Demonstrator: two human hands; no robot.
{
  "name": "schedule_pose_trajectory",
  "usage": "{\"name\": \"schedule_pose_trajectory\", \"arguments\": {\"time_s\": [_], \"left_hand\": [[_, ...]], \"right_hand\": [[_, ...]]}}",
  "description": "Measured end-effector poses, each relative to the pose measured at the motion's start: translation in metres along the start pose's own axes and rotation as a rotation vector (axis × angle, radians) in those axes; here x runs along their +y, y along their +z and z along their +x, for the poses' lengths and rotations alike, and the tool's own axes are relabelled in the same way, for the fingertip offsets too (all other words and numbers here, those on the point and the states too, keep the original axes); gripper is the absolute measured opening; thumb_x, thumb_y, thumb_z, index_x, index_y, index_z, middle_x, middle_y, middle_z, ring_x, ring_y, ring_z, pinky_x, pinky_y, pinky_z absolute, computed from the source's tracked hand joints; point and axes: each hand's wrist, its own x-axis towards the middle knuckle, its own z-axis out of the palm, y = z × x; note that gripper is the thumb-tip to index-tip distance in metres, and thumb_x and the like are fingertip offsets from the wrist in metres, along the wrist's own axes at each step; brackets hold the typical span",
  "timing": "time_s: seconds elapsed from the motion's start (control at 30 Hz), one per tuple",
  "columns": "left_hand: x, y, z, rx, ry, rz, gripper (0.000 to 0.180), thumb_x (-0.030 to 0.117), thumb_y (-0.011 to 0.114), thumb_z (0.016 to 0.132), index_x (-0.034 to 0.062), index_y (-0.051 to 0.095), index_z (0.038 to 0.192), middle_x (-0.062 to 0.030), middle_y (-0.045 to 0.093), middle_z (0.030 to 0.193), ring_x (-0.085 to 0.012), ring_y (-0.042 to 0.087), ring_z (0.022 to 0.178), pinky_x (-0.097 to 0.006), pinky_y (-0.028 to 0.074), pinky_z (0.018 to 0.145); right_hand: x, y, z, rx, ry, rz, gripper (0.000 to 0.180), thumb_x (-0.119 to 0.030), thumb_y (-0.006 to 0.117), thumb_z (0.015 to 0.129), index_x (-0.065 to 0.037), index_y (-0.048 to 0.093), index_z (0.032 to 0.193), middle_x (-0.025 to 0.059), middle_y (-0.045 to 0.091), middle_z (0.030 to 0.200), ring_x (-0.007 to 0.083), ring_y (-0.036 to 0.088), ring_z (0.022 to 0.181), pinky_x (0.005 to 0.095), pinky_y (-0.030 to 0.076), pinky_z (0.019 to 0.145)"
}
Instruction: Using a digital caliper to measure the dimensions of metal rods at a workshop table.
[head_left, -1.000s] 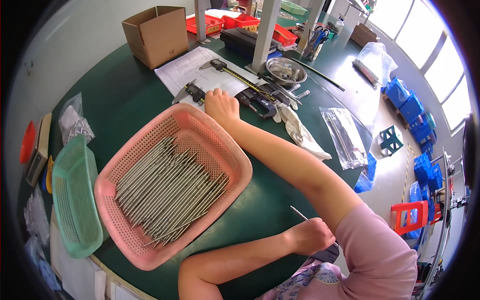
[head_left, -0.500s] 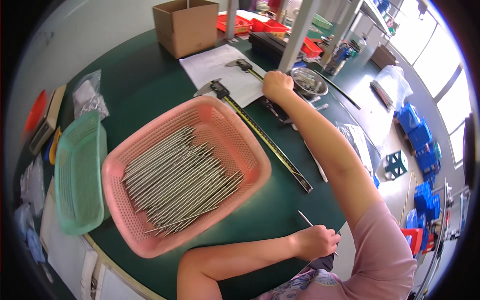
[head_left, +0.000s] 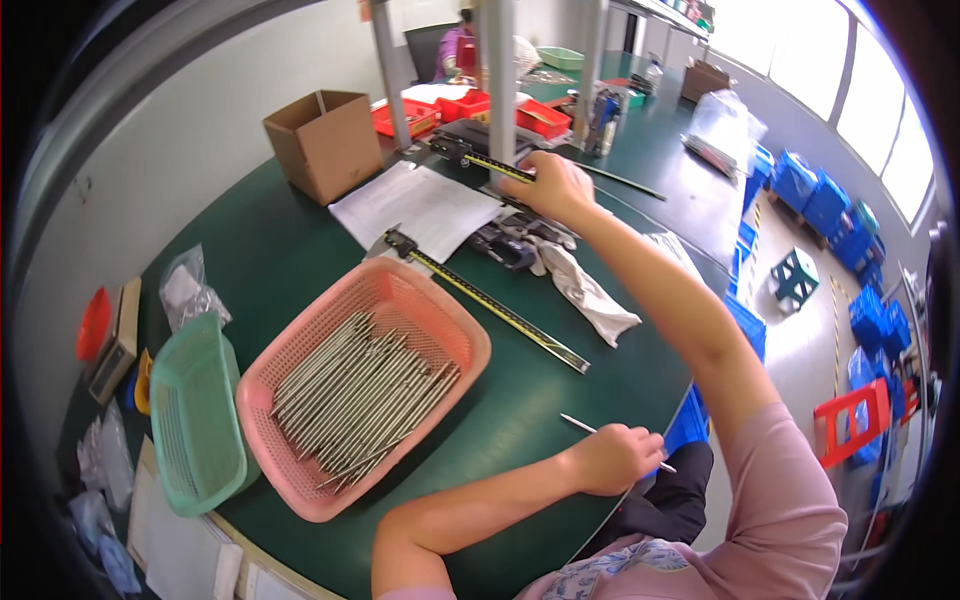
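Two holds, head view: caliper [head_left: 486, 163] at upper centre, pinched by its beam in right fingers [head_left: 545, 170] — probably stiff, delicate at the tips, best held there; slim rod [head_left: 579, 424], lower right, enclosed by left fingers [head_left: 642, 445] — likely rigid, slippery, best gripped mid-length.

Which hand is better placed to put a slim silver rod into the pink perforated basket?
Probably your left hand: it holds a rod, while your right hand holds a black-and-yellow caliper.
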Motion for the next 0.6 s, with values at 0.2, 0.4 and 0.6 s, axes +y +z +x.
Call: {"name": "schedule_pose_trajectory", "arguments": {"time_s": [0.2,0.4,0.6], "left_hand": [[0.001,-0.01,0.001,-0.164,-0.036,0.068,0.013,0.016,0.058,0.073,0.0076,0.053,0.081,-0.0058,0.047,0.074,-0.0222,0.054,0.067,-0.034,0.044,0.053],[0.013,-0.027,-0.004,-0.17,-0.038,0.143,0.02,0.013,0.061,0.069,0.0064,0.059,0.088,-0.0043,0.047,0.072,-0.0205,0.052,0.063,-0.033,0.043,0.051],[0.012,-0.039,-0.006,0.008,-0.077,0.206,0.019,0.006,0.062,0.068,0.0041,0.066,0.087,-0.0048,0.053,0.066,-0.0188,0.05,0.049,-0.029,0.039,0.042]], "right_hand": [[0.089,-0.094,-0.142,-0.05,0.111,0.386,0.026,-0.025,0.061,0.077,-0.001,0.062,0.088,0.0144,0.061,0.072,0.0259,0.06,0.068,0.0376,0.045,0.061],[0.093,-0.14,-0.259,0.0,0.231,0.206,0.037,-0.037,0.066,0.068,-0.003,0.063,0.082,0.0135,0.062,0.07,0.0314,0.062,0.071,0.0389,0.047,0.063],[0.135,-0.161,-0.343,0.196,0.155,-0.097,0.046,-0.053,0.07,0.066,-0.008,0.059,0.068,0.0051,0.057,0.055,0.0252,0.058,0.051,0.0332,0.043,0.047]]}}
